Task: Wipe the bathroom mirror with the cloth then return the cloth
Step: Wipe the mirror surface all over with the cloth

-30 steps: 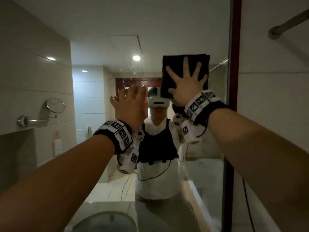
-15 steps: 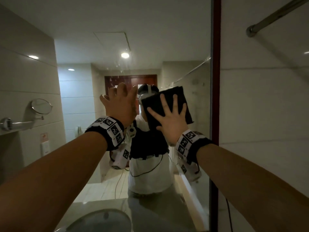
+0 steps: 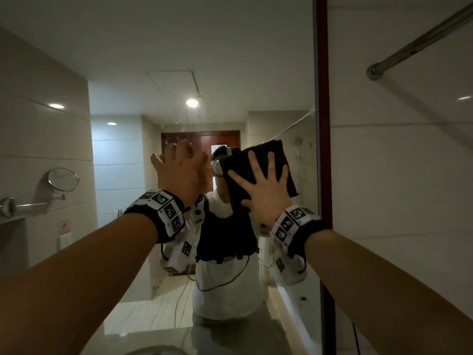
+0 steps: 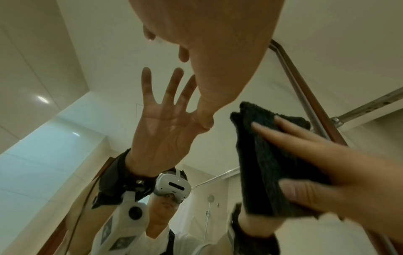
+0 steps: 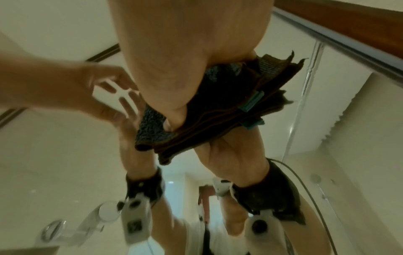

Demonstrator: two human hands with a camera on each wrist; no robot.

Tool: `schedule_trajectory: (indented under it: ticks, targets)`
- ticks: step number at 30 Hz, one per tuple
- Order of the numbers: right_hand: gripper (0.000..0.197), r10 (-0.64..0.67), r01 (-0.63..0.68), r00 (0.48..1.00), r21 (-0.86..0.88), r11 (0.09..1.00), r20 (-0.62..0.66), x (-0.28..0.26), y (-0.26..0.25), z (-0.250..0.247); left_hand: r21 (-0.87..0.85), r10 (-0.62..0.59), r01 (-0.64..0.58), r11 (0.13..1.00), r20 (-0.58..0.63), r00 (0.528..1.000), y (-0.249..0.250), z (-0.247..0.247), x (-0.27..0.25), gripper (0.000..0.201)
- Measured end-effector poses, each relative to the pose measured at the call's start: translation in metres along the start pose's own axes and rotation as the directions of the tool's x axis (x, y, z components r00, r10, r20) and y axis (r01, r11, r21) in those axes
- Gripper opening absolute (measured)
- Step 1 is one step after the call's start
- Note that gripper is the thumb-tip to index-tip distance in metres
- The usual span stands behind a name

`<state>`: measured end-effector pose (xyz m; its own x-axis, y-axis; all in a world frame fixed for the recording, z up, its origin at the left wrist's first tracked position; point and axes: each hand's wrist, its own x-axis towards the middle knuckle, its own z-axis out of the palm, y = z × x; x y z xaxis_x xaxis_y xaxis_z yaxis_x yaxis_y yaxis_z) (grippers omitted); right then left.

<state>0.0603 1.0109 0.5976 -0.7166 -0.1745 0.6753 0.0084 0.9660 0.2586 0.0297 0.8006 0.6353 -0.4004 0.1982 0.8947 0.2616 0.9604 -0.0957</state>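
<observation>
Right hand: the right hand (image 3: 268, 198) lies flat with its fingers (image 3: 253, 162) spread wide, pressing the cloth (image 3: 258, 172) against the mirror (image 3: 230, 73) just right of centre in the head view — a palm press, nothing curled round the fabric.
Cloth: dark, folded into several layers, trapped between palm and glass; the right wrist view shows its stacked edges (image 5: 218, 110) fanning loose below the palm, with a small teal tag.
Left hand: the left hand (image 3: 181, 172) is raised beside it at centre frame, holding nothing, fingers extended toward the glass; the left wrist view shows a fingertip meeting its own reflection, so it seems to brace there.
Risk, cloth: only pressure holds it — if the palm eases mid-stroke, the folds could slide apart or the whole cloth drop toward the basin (image 3: 158, 351) at the bottom edge.
Risk, glass: the bare left fingertips may leave fresh smears on a wiped area.
Risk, edge: the cloth's right corner sits near the dark red frame (image 3: 321, 124); a wide stroke could catch it and peel a layer back.
Surface: smooth, reflective, slick under terry, so the cloth should glide easily.
Room: pale tiled walls, recessed ceiling lights, a round swivel mirror (image 3: 62, 179) at middle left, a metal rail (image 3: 419, 42) at upper right.
</observation>
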Motion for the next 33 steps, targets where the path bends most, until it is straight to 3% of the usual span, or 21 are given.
schedule_trajectory:
  ticks: [5, 13, 18, 26, 33]
  targets:
    - [0.086, 0.072, -0.070, 0.996, 0.055, 0.996, -0.045, 0.047, 0.028, -0.048, -0.009, 0.073, -0.073, 0.997, -0.028, 0.997, -0.002, 0.005, 0.014, 0.054]
    - [0.084, 0.184, -0.172, 0.974, 0.093, 0.981, -0.134, 0.103, 0.069, -0.101, 0.053, 0.070, -0.065, 0.996, -0.090, 0.993, -0.002, 0.012, 0.022, 0.063]
    - [0.082, 0.188, -0.168, 0.968, 0.126, 0.978, -0.166, 0.103, 0.077, -0.098, 0.076, 0.066, -0.060, 0.995, -0.082, 0.994, -0.002, 0.007, 0.024, 0.069]
    - [0.083, 0.218, -0.196, 0.963, 0.144, 0.970, -0.157, 0.089, 0.096, -0.090, 0.039, 0.053, -0.052, 0.998, -0.008, 0.999, -0.001, -0.012, 0.029, 0.042]
    - [0.085, 0.230, -0.208, 0.962, 0.149, 0.967, -0.145, 0.067, 0.097, -0.075, 0.052, 0.058, -0.055, 0.997, -0.045, 0.997, -0.001, -0.005, 0.029, 0.049]
